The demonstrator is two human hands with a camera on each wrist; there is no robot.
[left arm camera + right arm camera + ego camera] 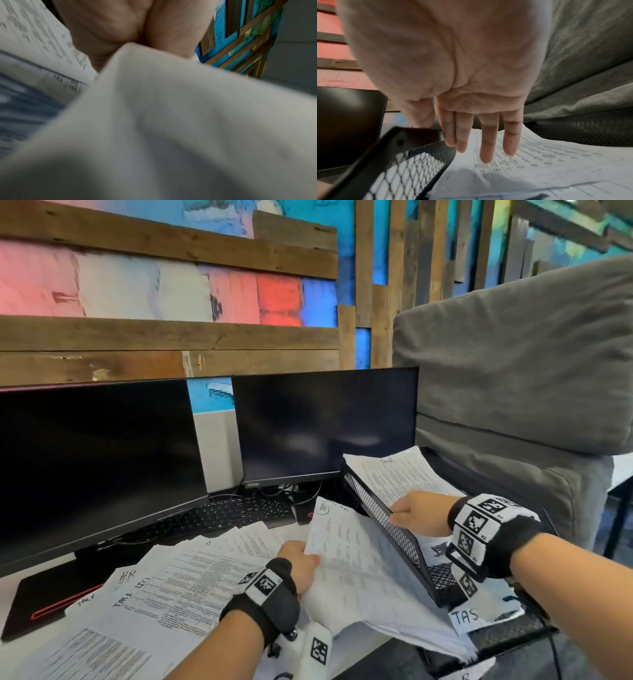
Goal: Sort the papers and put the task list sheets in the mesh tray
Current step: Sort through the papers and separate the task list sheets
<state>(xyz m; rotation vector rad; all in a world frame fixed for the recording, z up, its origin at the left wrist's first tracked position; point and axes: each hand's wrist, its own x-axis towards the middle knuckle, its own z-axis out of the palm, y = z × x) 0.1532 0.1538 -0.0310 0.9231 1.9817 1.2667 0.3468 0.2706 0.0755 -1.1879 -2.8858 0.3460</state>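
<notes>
a bundle of printed papers is gripped at its edge by the left hand, thumb on top. more papers are spread out to the left. the black mesh tray is tipped up, and its side wall is pinched by the right hand, thumb outside and straight fingers inside, over a sheet marked "task" that lies in the tray. behind, a keyboard and two dark monitors are seen.

Black wrist straps — white coded tags
</notes>
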